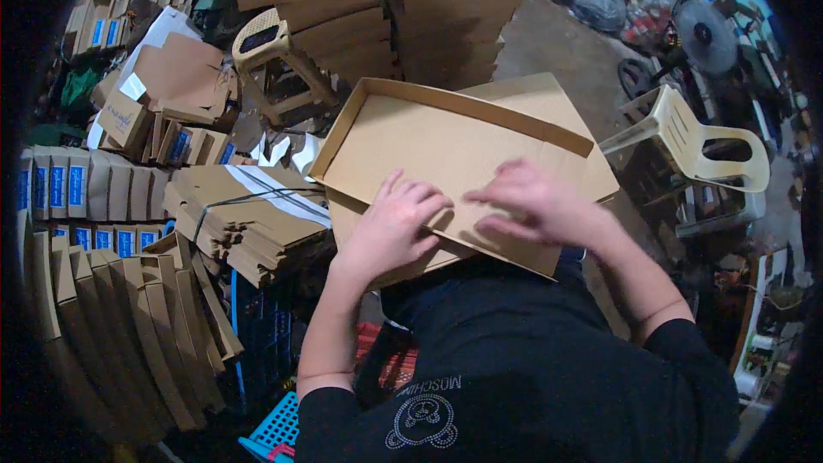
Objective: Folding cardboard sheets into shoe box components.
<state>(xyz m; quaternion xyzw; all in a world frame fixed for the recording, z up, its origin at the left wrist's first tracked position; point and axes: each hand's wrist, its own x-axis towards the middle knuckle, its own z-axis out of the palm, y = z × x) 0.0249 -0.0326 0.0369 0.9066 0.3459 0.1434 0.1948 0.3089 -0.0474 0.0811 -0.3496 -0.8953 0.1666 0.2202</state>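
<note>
A shallow cardboard box tray lies in front of me, its far, left and right walls standing up. My left hand is at the near side, fingers over the inside and thumb outside, pinching the near wall. Above the tray's floor, to the right, hovers my right hand, somewhat blurred. Its thumb and fingers are apart, and I see nothing between them. Beneath the tray, a flat cardboard sheet sticks out at the far right. More cardboard shows under the tray's near left corner.
Left of the tray sits a strapped bundle of flat cardboard. Cardboard pieces stand in rows at the lower left. Tall cardboard stacks rise at the back, beside a stool. On the right are a plastic chair and a fan.
</note>
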